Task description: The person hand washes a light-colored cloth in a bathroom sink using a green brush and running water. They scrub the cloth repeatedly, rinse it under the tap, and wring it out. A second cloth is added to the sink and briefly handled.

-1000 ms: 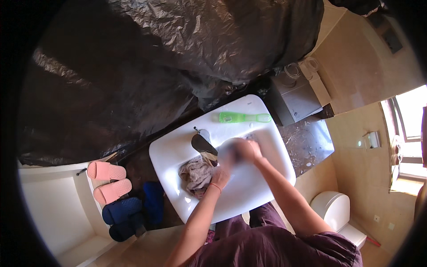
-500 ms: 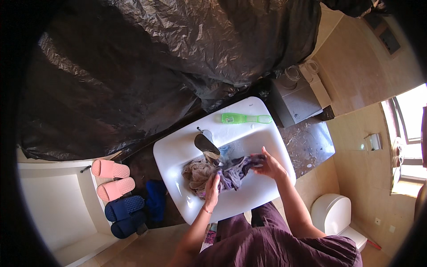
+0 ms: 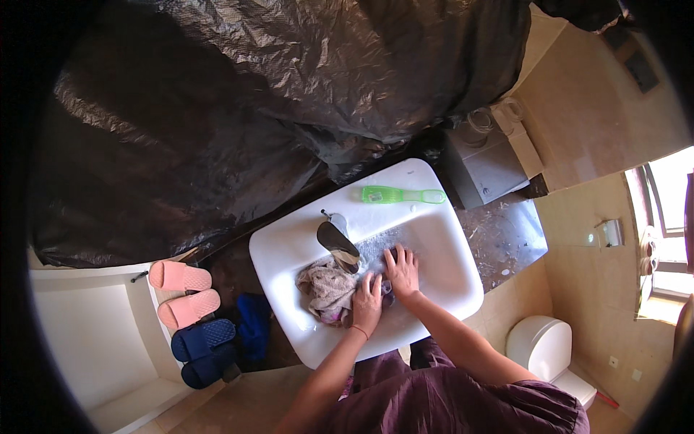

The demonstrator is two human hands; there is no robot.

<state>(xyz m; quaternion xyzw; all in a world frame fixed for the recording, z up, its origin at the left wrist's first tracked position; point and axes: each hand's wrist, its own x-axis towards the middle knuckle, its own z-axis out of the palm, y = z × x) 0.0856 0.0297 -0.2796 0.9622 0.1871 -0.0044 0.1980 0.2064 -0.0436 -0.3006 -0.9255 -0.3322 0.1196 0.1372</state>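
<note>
In the white washbasin [image 3: 441, 271], a wet brownish-grey cloth [image 3: 323, 286] lies bunched on the left. A dark purple cloth [image 3: 388, 296] is mostly hidden under my hands. My left hand [image 3: 367, 302] presses palm down where the two cloths meet, its fingers stretched out and slightly apart. Just to its right, my right hand [image 3: 403, 270] lies flat with fingers spread, next to the purple cloth on the wet, foamy basin floor. The metal faucet [image 3: 337, 242] reaches over the basin beyond my hands.
A green scrubbing brush [image 3: 401, 195] rests on the basin's far ledge. Pink slippers [image 3: 181, 275] and dark blue slippers [image 3: 204, 340] stand on the left by a white cabinet [image 3: 94, 340]. Black plastic sheeting [image 3: 217, 130] hangs behind. A grey box [image 3: 486, 163] and a toilet [image 3: 538, 343] are right.
The purple cloth, stretched between both hands before, is now down in the basin and mostly covered. My right hand has let it go and moved left and down beside my left hand.
</note>
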